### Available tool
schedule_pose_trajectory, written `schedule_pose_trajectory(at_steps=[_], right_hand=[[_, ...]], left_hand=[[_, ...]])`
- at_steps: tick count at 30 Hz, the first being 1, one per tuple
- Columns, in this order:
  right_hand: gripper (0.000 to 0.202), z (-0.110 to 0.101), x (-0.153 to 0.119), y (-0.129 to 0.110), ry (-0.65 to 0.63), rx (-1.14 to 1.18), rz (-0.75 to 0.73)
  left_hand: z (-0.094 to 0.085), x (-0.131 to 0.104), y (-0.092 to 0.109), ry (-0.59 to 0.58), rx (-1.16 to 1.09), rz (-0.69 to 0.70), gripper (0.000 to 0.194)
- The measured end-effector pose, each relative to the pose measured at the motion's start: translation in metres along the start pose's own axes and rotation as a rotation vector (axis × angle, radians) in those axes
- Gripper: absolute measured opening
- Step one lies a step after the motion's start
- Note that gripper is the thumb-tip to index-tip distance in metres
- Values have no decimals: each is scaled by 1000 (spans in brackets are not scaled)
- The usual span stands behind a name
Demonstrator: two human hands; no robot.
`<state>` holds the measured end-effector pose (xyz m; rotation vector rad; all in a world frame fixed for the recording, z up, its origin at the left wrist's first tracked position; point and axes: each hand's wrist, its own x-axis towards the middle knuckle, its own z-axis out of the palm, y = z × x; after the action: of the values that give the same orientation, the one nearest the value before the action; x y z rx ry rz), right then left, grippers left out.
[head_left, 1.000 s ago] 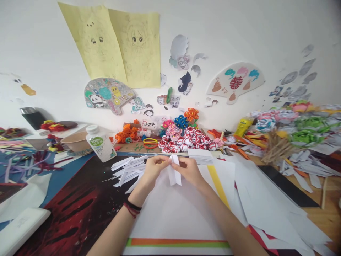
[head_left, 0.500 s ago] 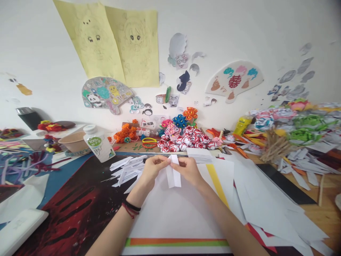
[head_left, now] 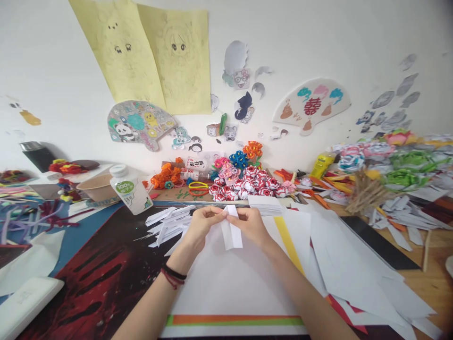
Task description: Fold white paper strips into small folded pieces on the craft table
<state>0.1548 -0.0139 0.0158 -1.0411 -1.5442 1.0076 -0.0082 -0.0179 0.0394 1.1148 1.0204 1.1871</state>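
Note:
A small folded piece of white paper [head_left: 232,236] is pinched between both hands, creased lengthwise, its lower end hanging toward me. My left hand [head_left: 205,224] grips its left side near the top, thumb and fingers closed. My right hand [head_left: 252,225] does the same on the right side, and the two thumbs almost meet at the crease. Below the hands lies a large white sheet [head_left: 233,288]. Left of my left hand is a heap of folded white paper strips [head_left: 170,224]. A stack of white paper pieces [head_left: 265,204] sits just beyond my right hand.
Red-and-white paper flowers [head_left: 247,186] are piled at the back. A white bottle [head_left: 130,191] stands at the left, near a brown bowl [head_left: 99,188]. Loose white sheets [head_left: 354,255] spread across the right side. A white case [head_left: 31,300] lies front left.
Both hands stay in place with their pinch on the paper. Its lower end has spread slightly wider. The view has shifted very slightly.

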Motion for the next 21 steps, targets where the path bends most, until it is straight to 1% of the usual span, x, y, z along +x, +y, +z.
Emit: schedule_pose_trajectory(at_steps=[6, 9, 13, 16, 21], right_hand=[[34, 1, 0, 0, -6, 16, 0], [33, 1, 1, 2, 1, 19, 10], [32, -1, 1, 3, -12, 48, 25], [32, -2, 1, 2, -30, 82, 40], [30, -2, -1, -1, -70, 110, 45]], left_hand=[[0, 0, 0, -1, 5, -19, 29], [-1, 1, -1, -8, 36, -1, 29], [-5, 2, 1, -31, 234, 136, 29], [-7, 3, 5, -20, 377, 234, 27], [-5, 2, 7, -26, 416, 298, 24]])
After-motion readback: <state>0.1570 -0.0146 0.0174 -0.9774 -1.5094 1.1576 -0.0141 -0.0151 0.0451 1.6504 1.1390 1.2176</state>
